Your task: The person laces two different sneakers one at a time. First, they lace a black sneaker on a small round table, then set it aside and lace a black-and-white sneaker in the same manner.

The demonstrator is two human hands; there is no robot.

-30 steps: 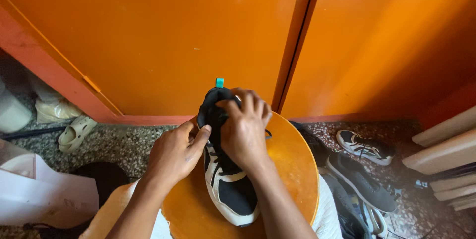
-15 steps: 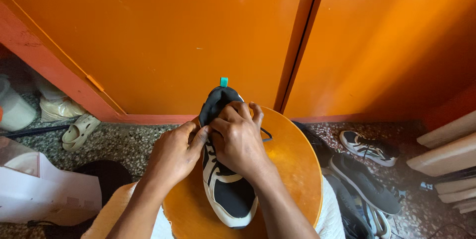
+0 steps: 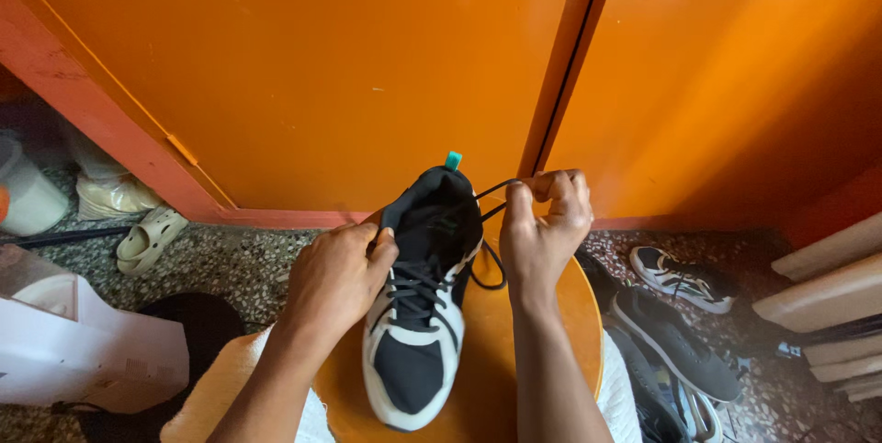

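A black and white sneaker (image 3: 415, 351) with a teal heel tab lies on a round orange stool top (image 3: 496, 360), toe toward me. My left hand (image 3: 335, 278) presses against the shoe's left side near the eyelets, fingers closed on the upper. My right hand (image 3: 544, 227) is raised to the right of the shoe, pinching a black shoelace (image 3: 487, 199) that stretches taut from the eyelets and loops down beside the shoe.
Orange metal doors (image 3: 367, 75) fill the background. Several dark sneakers (image 3: 675, 333) lie on the speckled floor at right. A cream clog (image 3: 147, 236) lies at left, with a white paper bag (image 3: 83, 351) and a white container (image 3: 23, 190).
My right hand left the top of the shoe and moved up and right, drawing the lace out. The shoe's tongue and laces are now uncovered.
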